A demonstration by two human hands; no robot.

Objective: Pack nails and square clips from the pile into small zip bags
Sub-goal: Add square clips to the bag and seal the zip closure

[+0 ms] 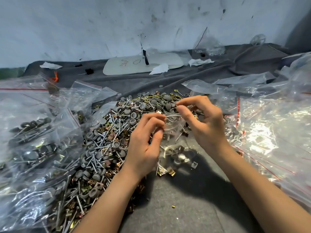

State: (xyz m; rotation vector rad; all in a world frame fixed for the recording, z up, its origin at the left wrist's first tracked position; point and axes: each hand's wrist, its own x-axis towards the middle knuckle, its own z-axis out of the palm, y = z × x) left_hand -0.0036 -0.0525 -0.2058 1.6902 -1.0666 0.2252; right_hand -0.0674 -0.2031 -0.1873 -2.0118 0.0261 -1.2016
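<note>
Both hands pinch one small zip bag (171, 125) just in front of the pile (117, 132) of nails, square clips & grey caps: left hand (148, 140) fingers closed on its mouth edge, right hand (202, 118) thumb and forefinger nipped on the opposite edge. Filled bags (33, 140) crowd left of pile, empty bags (269, 132) right. Bag contents blurred, can't tell what's inside.

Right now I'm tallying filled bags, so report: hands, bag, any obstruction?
Left hand and right hand both pinching small clear zip bag. Bag held above grey felt, hardware inside. Loose pile of screws and square clips alongside, nothing blocking.
</note>
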